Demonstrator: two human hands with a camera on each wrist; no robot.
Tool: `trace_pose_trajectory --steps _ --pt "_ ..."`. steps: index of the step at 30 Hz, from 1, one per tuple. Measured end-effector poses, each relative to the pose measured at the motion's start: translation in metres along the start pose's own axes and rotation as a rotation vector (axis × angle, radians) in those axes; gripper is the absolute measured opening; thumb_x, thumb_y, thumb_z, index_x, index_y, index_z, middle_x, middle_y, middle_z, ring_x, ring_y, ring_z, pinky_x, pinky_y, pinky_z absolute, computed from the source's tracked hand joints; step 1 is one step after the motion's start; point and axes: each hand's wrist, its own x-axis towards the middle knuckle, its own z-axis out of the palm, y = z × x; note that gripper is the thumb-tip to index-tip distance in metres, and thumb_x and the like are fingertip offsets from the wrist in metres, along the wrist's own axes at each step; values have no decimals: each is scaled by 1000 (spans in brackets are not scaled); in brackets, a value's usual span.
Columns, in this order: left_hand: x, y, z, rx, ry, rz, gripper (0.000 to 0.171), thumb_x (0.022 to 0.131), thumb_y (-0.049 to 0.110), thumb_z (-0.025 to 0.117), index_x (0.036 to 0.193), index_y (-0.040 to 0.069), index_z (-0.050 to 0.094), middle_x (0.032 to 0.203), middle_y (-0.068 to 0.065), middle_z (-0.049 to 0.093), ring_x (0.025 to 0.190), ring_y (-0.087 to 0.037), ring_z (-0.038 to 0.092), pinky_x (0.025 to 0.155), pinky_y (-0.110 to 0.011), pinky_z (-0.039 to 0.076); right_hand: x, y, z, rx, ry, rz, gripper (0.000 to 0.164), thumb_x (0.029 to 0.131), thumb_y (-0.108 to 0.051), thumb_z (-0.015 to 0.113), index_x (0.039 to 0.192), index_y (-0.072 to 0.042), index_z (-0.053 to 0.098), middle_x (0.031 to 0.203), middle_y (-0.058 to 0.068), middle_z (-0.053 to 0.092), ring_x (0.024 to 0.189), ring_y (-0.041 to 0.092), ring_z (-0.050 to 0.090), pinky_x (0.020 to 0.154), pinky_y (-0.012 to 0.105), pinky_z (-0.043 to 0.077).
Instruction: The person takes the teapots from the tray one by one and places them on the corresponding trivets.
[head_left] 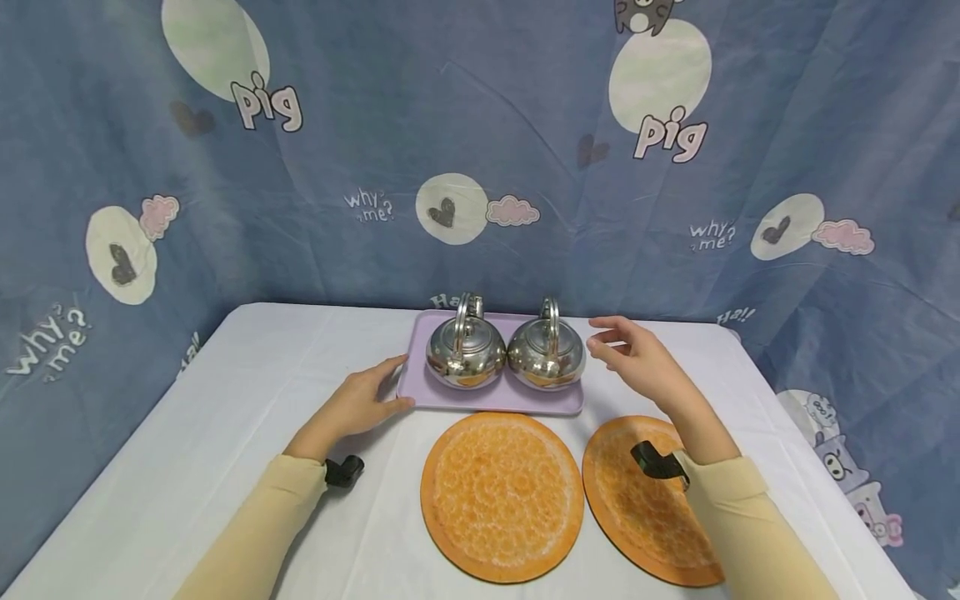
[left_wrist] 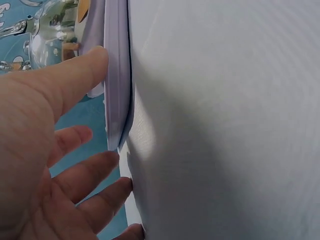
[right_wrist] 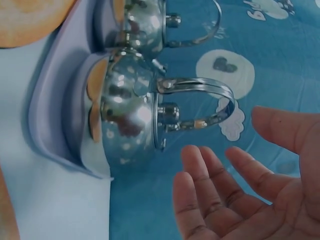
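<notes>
Two shiny metal kettles stand side by side on a lilac tray: the left kettle and the right kettle, each with an arched handle on top. My left hand is at the tray's left end, with the thumb touching its rim and the other fingers spread around the corner. Just right of the right kettle, my right hand hovers with loosely bent fingers and holds nothing. In the right wrist view its fingers are apart from the kettle's handle.
Two round orange placemats lie on the white tablecloth in front of the tray, one in the middle and the other partly under the right forearm. A blue printed curtain hangs right behind the table.
</notes>
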Motion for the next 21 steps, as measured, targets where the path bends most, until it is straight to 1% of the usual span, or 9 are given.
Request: trace_pose_trajectory --steps 3,6,12,21 --pt "1 0 1 -8 -11 -31 81 90 45 71 155 11 35 153 -23 43 141 -45 42 116 -60 35 5 -1 2 50 -9 4 49 102 -38 55 144 -14 48 135 16 59 120 32 63 96 46 56" --pt "1 0 1 -7 -29 -45 80 91 47 69 154 10 36 153 -24 42 142 -47 39 117 -61 33 9 -2 3 96 -22 5 48 102 -36 55 144 -13 47 135 18 58 120 33 63 97 45 56" --pt "0 -1 -1 -4 -57 -44 74 93 47 66 153 12 39 156 -26 37 145 -49 31 118 -65 27 17 -4 5 172 -51 31 46 103 -34 54 143 -12 47 136 21 56 123 34 61 99 45 55" --pt "2 -2 0 -8 -56 -59 81 92 50 66 155 9 35 156 -24 38 145 -47 34 118 -62 29 25 -6 9 305 -91 55 52 103 -34 53 148 -8 42 140 22 53 129 38 56 110 51 47"
